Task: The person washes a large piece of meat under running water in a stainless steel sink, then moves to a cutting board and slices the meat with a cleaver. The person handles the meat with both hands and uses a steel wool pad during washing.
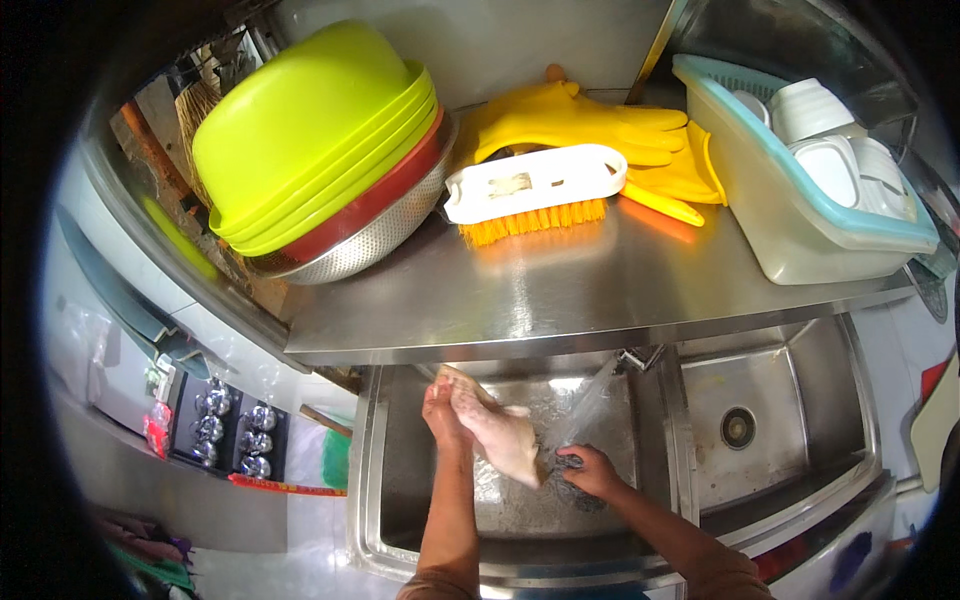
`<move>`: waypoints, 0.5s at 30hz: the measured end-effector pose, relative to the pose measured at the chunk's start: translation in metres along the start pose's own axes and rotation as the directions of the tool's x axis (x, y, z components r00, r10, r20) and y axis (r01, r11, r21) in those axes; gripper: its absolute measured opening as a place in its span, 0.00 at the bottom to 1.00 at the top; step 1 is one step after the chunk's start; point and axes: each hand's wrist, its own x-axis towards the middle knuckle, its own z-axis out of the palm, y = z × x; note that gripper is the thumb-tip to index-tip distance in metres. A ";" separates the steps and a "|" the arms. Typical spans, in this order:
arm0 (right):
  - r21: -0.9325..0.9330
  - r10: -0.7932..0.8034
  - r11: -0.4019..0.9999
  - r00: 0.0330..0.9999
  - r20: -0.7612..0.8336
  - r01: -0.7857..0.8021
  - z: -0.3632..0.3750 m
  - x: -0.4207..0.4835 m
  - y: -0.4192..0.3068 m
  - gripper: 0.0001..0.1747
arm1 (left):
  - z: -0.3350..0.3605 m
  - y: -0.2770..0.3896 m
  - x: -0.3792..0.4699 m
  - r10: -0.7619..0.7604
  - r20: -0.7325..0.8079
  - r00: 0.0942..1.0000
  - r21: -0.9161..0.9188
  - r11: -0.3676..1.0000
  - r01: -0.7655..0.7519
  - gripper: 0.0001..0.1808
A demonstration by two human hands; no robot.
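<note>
My left hand [442, 412] grips a pale pinkish piece of raw meat with skin [495, 431] by its upper end, and the piece hangs slanting over the left steel sink basin [510, 517]. To the right, my right hand [592, 472] closes on a dark grey wire scourer [564, 466], partly hidden by the fingers. A gap separates the scourer from the meat's lower end. From the faucet [641, 357], a stream of water [592, 401] runs down toward my right hand and splashes in the basin.
Above the sink, a steel shelf [480, 300] carries green basins [315, 142], a metal colander [375, 244], a white scrub brush [536, 184], yellow rubber gloves [585, 120] and a tub [795, 202] of white dishes. The right basin has a drain [738, 428]. Boxed shiny metal items [232, 431] lie left.
</note>
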 end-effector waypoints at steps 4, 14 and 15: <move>0.331 -0.047 0.943 0.999 0.009 0.042 0.008 -0.002 0.022 0.46 | -0.019 -0.005 -0.001 -0.074 -0.092 0.993 -0.089 0.994 0.066 0.08; 0.340 -0.107 0.912 0.935 -0.339 0.228 0.021 0.064 -0.008 0.31 | -0.038 -0.043 -0.037 -0.348 0.013 0.938 -0.325 0.885 0.333 0.22; 0.401 -0.029 0.903 0.952 -0.303 0.155 0.019 0.062 -0.004 0.32 | -0.036 -0.041 -0.037 -0.300 0.028 0.953 -0.257 0.919 0.297 0.21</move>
